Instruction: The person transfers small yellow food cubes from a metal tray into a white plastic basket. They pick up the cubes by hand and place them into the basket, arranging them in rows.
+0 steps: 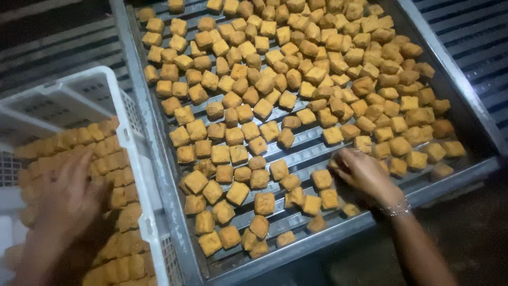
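Note:
A large grey metal tray [159,159] with a slatted bottom holds many golden-brown fried cubes [264,127], spread thickly at the back and thinner near the front. My right hand [362,172], a bracelet at its wrist, rests on cubes near the tray's front right, fingers curled over a few of them. My left hand [66,193] lies flat, fingers spread, on rows of the same cubes packed inside a white plastic crate [124,127] at the left. Whether the right hand grips a cube is hidden under its fingers.
The crate's perforated wall leans against the tray's left rim. Dark slatted surfaces [471,37] lie beyond the tray at the right and upper left. The floor at the lower right is dark.

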